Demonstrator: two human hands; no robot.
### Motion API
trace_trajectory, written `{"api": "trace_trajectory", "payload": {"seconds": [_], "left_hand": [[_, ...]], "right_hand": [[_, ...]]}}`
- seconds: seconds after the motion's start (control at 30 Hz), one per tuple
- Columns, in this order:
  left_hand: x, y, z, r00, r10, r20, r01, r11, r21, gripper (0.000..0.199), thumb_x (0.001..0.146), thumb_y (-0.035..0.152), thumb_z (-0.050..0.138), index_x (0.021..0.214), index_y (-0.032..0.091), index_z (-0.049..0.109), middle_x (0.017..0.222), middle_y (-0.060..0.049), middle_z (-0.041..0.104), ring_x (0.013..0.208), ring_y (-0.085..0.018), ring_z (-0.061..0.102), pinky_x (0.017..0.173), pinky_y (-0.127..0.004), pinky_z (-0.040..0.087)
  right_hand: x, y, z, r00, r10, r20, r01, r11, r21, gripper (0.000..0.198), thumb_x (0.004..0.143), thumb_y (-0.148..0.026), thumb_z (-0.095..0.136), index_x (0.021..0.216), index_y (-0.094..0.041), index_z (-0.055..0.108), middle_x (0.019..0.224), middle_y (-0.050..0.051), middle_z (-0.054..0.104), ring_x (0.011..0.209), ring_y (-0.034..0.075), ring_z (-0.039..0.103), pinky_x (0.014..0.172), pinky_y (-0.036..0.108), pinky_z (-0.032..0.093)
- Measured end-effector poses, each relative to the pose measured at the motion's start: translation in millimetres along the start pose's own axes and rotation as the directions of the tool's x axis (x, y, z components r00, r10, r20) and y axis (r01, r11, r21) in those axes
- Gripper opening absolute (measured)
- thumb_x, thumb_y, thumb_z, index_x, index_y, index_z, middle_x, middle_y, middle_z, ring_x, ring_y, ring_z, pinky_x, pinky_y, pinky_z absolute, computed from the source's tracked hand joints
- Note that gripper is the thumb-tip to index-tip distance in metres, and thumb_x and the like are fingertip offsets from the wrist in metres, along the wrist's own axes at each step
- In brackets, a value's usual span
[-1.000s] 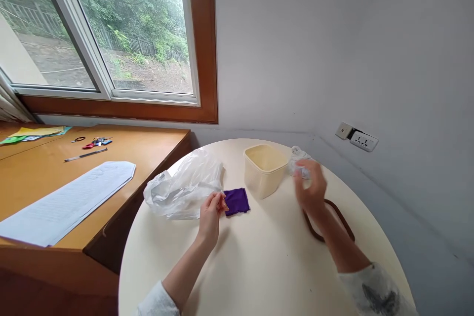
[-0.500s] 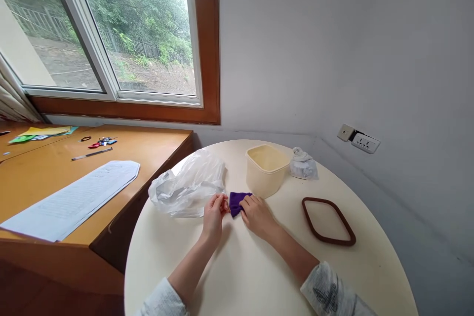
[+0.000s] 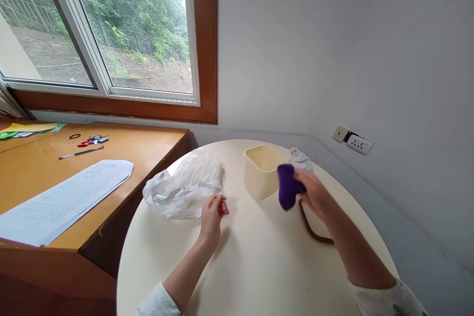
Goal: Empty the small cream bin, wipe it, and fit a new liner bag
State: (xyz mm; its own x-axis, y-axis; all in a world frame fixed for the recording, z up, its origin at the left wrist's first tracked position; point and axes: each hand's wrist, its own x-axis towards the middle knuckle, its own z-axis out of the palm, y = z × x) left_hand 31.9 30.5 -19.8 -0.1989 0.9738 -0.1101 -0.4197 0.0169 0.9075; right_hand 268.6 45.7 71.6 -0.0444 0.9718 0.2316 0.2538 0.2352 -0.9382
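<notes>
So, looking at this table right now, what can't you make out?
All in the head view:
Brown rounded-square ring: much of it lies behind the right hand and forearm.
White bundle: partly hidden by the right hand.
Pale yellow container: its near wall hides the inside bottom.
Purple cloth: blurred, so its folds are unclear.
Left hand: curled fingers hide whether they pinch anything.
Printed sheets: text too small.
</notes>
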Motion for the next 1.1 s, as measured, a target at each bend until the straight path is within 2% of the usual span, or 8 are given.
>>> {"api": "trace_trajectory", "payload": {"seconds": [0.1,0.2,0.4,0.6,0.7,0.83,0.93,1.1], "left_hand": [[-0.1,-1.5,-0.5,1.0,0.007,-0.002,-0.007,1.0,0.019,0.018,0.074,0.033,0.055,0.065,0.017,0.052,0.052,0.005,0.04,0.051,-0.008,0.038,0.054,-0.02,0.036],[-0.2,-2.7,-1.6,1.0,0.024,0.0,-0.024,0.999,0.045,0.02,0.074,0.034,0.055,0.064,0.017,0.051,0.052,0.005,0.039,0.051,-0.008,0.037,0.053,-0.021,0.037],[0.1,-6.4,-0.3,0.995,0.079,0.054,-0.086,0.986,0.142,0.023,0.074,0.038,0.056,0.066,0.017,0.053,0.053,0.005,0.04,0.052,-0.01,0.041,0.054,-0.023,0.04],[-5.7,-13.8,5.7,0.945,0.234,0.227,-0.299,0.899,0.319,0.06,0.069,0.034,0.068,0.122,0.022,0.044,0.103,-0.006,0.055,0.102,-0.021,0.053,0.091,-0.038,0.04],[-10.6,-12.3,6.0,0.821,0.381,0.426,-0.559,0.692,0.457,0.105,0.064,0.036,0.074,0.14,0.03,0.002,0.143,-0.014,0.022,0.133,-0.029,0.022,0.105,-0.05,0.023],[-11.5,-6.8,6.4,0.527,0.496,0.69,-0.85,0.314,0.424,0.122,0.054,0.041,0.08,0.14,0.03,-0.007,0.148,-0.02,-0.002,0.135,-0.039,0.001,0.103,-0.063,0.013],[-9.3,-3.9,8.9,0.352,0.514,0.783,-0.932,0.117,0.342,0.12,0.055,0.035,0.08,0.139,0.032,-0.005,0.147,-0.02,0.0,0.135,-0.04,0.004,0.102,-0.065,0.007],[-10.3,-1.1,13.8,0.228,0.525,0.82,-0.969,0.043,0.243,0.117,0.053,0.029,0.081,0.137,0.04,0.0,0.146,-0.014,0.004,0.134,-0.038,0.013,0.103,-0.061,0.017]], "right_hand": [[27.2,-33.4,-10.8,0.918,-0.328,-0.221,0.241,0.907,-0.344,0.024,0.083,-0.027,0.035,0.082,-0.019,0.057,0.068,0.0,0.054,0.066,0.015,0.049,0.062,0.027,0.039],[47.6,-43.8,-1.2,0.851,-0.516,-0.096,0.316,0.65,-0.691,0.027,0.084,-0.022,0.033,0.095,-0.019,0.058,0.087,0.005,0.063,0.08,0.018,0.054,0.075,0.032,0.037],[46.8,-11.2,17.8,0.917,-0.141,0.374,0.392,0.499,-0.773,0.035,0.089,-0.037,0.035,0.115,-0.021,0.053,0.112,0.008,0.061,0.106,0.023,0.051,0.093,0.04,0.026],[14.3,17.9,21.8,0.844,-0.289,0.452,0.533,0.367,-0.762,0.019,0.088,-0.019,0.041,0.078,-0.016,0.057,0.077,0.005,0.061,0.078,0.016,0.055,0.093,0.038,0.027],[-13.0,22.5,29.2,0.763,-0.353,0.542,0.636,0.259,-0.727,0.022,0.087,-0.011,0.039,0.073,-0.017,0.055,0.07,0.004,0.057,0.07,0.015,0.05,0.084,0.034,0.034],[-52.6,25.9,42.7,0.685,-0.42,0.595,0.718,0.249,-0.651,0.024,0.081,-0.002,0.039,0.071,-0.018,0.053,0.068,0.002,0.055,0.065,0.014,0.045,0.074,0.031,0.036],[-73.2,26.0,51.3,0.649,-0.448,0.615,0.757,0.301,-0.58,0.025,0.081,-0.001,0.038,0.074,-0.018,0.055,0.069,0.002,0.056,0.068,0.015,0.046,0.071,0.03,0.037],[-78.1,4.1,40.9,0.692,-0.318,0.648,0.678,0.595,-0.432,0.01,0.081,-0.014,0.051,0.085,-0.019,0.059,0.083,0.002,0.061,0.079,0.015,0.053,0.075,0.028,0.041]]}}
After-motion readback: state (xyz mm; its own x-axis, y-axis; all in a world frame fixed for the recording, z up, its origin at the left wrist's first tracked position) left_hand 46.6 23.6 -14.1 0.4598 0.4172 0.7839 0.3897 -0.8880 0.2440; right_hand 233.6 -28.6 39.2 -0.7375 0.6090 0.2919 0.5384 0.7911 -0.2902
